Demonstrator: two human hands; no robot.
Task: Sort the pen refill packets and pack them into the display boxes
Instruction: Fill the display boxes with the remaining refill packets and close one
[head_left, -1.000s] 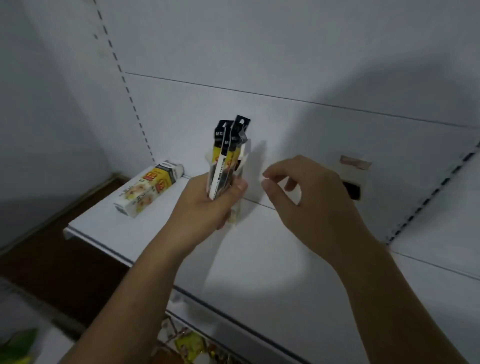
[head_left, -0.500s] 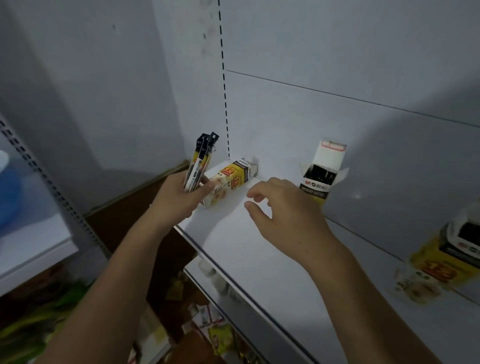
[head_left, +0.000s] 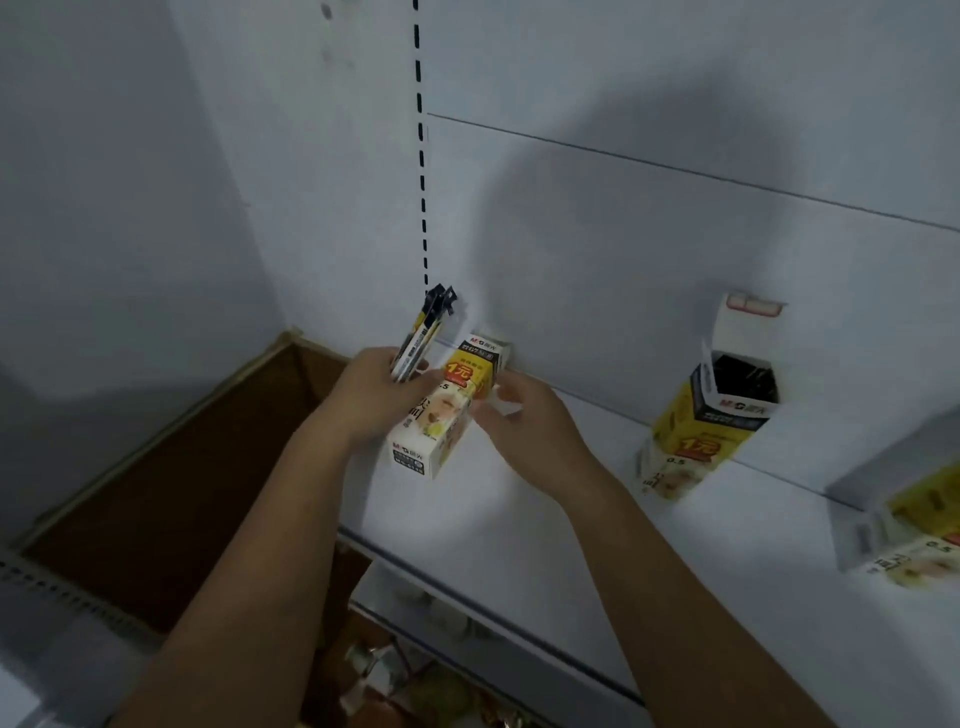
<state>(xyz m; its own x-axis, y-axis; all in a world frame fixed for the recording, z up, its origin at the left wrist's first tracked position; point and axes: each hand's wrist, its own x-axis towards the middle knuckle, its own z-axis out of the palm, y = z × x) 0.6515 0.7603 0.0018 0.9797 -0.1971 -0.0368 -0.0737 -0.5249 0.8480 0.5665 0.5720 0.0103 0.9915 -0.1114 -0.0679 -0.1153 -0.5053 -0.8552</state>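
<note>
**Item: closed box taken in hand, left end of shelf**

Change: Half a second ago the right hand (head_left: 524, 423) hovered, fingers loose, short of the closed box (head_left: 444, 415). It is now on that box, fingers curled at its right side. The fingertips are blurred, so a full grip is likely but not certain. The left hand (head_left: 376, 397) has come in beside it and clasps a bunch of packets (head_left: 423, 332) upright, black tops up, its knuckles touching the box's left face.

Meaning: The person seems to have turned from the open box (head_left: 711, 410) to this sealed one. It probably has to be opened or stood up before any packets go in. None of the held packets are packed yet.

Surface: White shelf (head_left: 519, 525).
- Closed box: lying lengthwise at the far left.
- Open box: upright, right of centre, lid flap raised, dark refills inside, well apart from the hands.
- Third box (head_left: 904, 525): at the right edge, partly cut off.

Room:
- White back panel (head_left: 623, 249) with a slotted upright (head_left: 421, 156).
- Brown floor (head_left: 156, 467) at the left.
- Lower shelf (head_left: 415, 670) holding dim, unreadable goods.
</note>
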